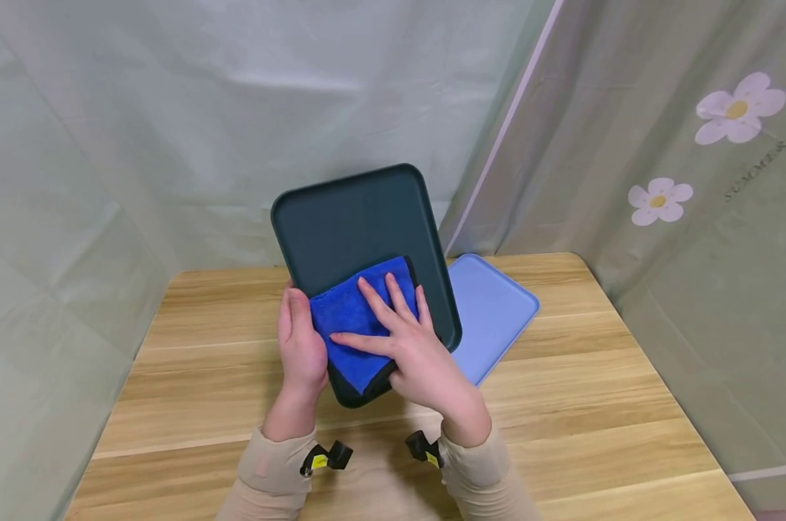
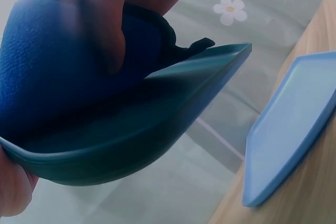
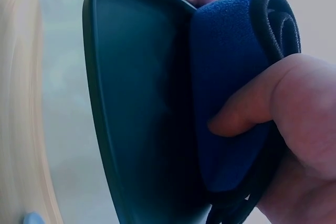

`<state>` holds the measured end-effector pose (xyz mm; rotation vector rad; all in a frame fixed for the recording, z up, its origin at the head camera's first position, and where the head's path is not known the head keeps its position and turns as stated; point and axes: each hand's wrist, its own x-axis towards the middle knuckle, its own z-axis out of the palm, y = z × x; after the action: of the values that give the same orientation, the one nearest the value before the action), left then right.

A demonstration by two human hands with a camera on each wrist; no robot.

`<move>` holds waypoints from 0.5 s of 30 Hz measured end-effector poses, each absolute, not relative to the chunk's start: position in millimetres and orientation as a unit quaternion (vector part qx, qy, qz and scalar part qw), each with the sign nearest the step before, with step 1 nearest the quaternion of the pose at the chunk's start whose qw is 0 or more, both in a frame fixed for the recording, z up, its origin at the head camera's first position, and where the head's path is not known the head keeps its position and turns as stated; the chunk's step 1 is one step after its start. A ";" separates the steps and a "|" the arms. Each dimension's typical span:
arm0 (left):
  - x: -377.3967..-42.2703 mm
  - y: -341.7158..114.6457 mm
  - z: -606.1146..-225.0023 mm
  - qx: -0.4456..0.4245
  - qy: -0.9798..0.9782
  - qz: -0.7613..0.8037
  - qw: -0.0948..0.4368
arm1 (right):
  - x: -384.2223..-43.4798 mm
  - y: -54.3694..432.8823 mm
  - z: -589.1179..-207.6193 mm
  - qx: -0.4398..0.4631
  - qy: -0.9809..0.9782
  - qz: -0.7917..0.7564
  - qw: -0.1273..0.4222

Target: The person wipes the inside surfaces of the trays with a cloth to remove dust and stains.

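My left hand (image 1: pixel 304 349) grips the left edge of a dark green rectangular tray (image 1: pixel 360 224), thumb along the rim. The tray is raised above the table and tilted, its inner face toward me. Over its lower part lies a folded blue cloth (image 1: pixel 349 312) with black edging. My right hand (image 1: pixel 427 360) holds this cloth against the tray, fingers spread over it. In the right wrist view, the right thumb (image 3: pixel 244 111) presses on the side of the folded cloth (image 3: pixel 231 77). The left fingers behind the tray are hidden in the head view.
A light blue tray (image 1: pixel 491 311) lies on the wooden table (image 1: pixel 627 405), partly behind the green tray. A pale curtain (image 1: pixel 302 94) hangs behind the table, and a flowered one (image 1: pixel 712 289) hangs at the right. Each wrist carries a small black camera (image 1: pixel 339 455).
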<state>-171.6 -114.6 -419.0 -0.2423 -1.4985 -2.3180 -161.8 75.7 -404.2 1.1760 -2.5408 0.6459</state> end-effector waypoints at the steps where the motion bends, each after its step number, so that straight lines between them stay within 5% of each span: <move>1: -171.7 -114.7 -418.9 -0.087 -0.532 -0.822 0.185 | -162.2 76.5 -404.0 0.405 -0.876 0.224 0.133; 15: -173.7 -115.2 -417.7 -0.098 -0.530 -0.820 0.194 | -169.5 89.5 -403.0 0.380 -0.882 0.244 0.132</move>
<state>-173.7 -115.2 -417.7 -0.2745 -1.4858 -2.2996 -169.5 89.5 -403.0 1.1028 -2.5608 0.7091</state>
